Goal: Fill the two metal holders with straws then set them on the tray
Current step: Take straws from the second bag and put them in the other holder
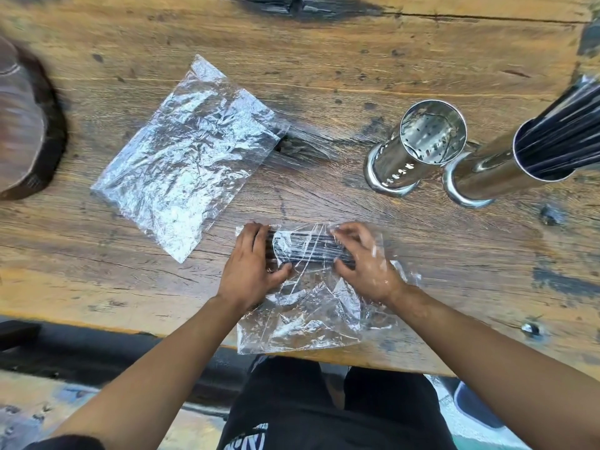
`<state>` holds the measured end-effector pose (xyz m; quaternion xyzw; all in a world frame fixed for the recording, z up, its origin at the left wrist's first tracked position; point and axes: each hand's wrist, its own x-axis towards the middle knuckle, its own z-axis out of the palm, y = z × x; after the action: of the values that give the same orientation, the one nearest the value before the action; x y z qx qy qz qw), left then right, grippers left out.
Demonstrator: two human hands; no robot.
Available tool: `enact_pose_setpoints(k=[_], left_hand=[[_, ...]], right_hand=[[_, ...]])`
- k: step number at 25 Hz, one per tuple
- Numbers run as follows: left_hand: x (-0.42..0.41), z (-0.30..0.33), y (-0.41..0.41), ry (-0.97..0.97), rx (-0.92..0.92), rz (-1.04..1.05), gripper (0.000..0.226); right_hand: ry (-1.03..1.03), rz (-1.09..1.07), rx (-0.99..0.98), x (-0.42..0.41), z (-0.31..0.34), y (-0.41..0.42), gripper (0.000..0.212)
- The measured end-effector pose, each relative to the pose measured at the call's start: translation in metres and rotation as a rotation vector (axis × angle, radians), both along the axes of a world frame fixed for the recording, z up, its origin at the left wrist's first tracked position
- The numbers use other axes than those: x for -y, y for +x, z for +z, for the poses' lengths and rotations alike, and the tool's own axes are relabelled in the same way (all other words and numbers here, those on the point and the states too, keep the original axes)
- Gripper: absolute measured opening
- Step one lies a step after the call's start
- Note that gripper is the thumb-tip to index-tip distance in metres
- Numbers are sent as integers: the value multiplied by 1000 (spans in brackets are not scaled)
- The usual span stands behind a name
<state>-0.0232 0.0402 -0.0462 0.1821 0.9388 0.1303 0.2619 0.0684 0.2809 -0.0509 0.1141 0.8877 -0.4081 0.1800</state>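
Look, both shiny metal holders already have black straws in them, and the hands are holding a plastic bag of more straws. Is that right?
Not quite. In the head view only the far-right shiny metal holder has black straws in it; the perforated metal holder beside it is empty. The rest holds: the left hand and the right hand grip a clear plastic bag with a bundle of black straws inside.

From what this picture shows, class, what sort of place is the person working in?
Probably a cafe or drinks stall. Clues: a worn wooden table, two perforated metal holders, one already holding black straws, and bulk straw bags.
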Motion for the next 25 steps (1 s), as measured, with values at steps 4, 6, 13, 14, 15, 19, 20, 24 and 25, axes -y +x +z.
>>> enact_pose_setpoints(k=[4,6,13,14,15,19,20,24,25], left_hand=[[3,-5,6,-54,5,-84,110],[2,-5,7,-73,-2,-105,113],[11,-10,12,-129,-23,-196,118],[12,-11,12,-135,-21,-204,118],[13,-12,12,-145,-20,-211,118],[14,-16,12,-179,-26,-224,118],[14,-17,12,-187,-27,-226,119],[12,-19,13,-202,-24,-230,118],[12,-19,13,-205,-22,-228,118]], right_hand=[[326,287,43,0,0,-5,80],[407,339,42,2,2,-8,83],[441,392,71,5,11,-9,91],[443,381,64,6,11,-9,87],[448,359,53,8,11,-8,80],[486,285,8,11,8,-5,60],[499,290,11,11,7,-4,58],[542,312,50,13,8,-5,50],[549,326,60,13,11,-7,49]])
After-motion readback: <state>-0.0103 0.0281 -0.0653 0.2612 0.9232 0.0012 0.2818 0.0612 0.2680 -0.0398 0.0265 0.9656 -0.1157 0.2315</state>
